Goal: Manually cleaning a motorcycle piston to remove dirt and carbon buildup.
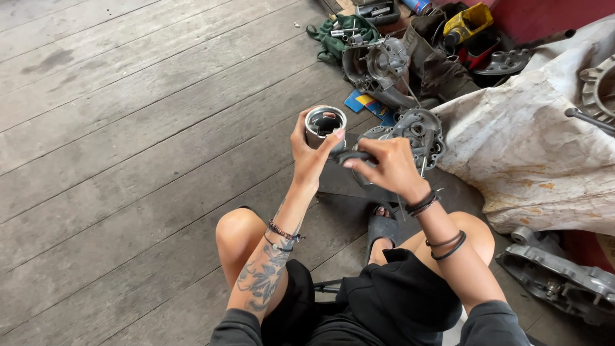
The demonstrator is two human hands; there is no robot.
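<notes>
2 hands: left hand (309,156) gripping 1 piston (325,123) (hollow side up), right hand (384,168) gripping 1 dark tool (352,156).

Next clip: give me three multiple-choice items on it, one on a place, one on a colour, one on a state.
1. Where does the engine casing lie?
A. on the wooden floor ahead of the hands
B. on the person's lap
C. on a shelf

2. What colour is the cloth at the top?
A. red
B. green
C. white

3. How is the metal piston held?
A. lying loose
B. open end up in the left hand
C. in both hands

A: it sits on the planks. B: it is green. B: the left hand grips it, while the right hand holds a dark tool.
</notes>
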